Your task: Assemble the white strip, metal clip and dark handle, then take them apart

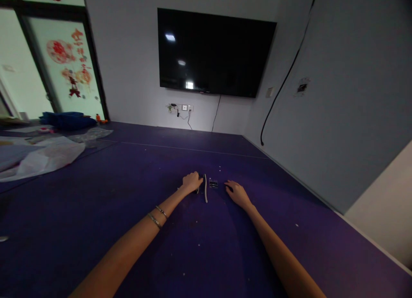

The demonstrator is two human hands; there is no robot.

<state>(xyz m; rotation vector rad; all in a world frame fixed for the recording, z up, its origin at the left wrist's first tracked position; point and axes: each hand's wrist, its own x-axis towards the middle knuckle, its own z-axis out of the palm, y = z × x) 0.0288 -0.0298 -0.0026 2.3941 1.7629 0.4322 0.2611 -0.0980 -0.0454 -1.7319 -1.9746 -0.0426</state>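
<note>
On the purple surface (185,229), my left hand (191,183) is closed over a small dark object, mostly hidden under the fingers. Just to the right of that hand lies a short pale-grey strip, like a piece of cable (206,189), lengthwise away from me. A small dark, partly shiny rectangular piece (213,183) sits between the strip and my right hand (237,193). The right hand rests on the surface with its fingers loosely bent and apart, holding nothing, a little right of the rectangular piece. Two bracelets circle my left wrist.
Crumpled clear plastic sheeting (54,154) and a dark blue cloth bundle (69,120) lie at the far left. A television (215,53) hangs on the back wall above sockets (184,107). A black cable (283,81) dangles along the right wall. White specks dot the surface.
</note>
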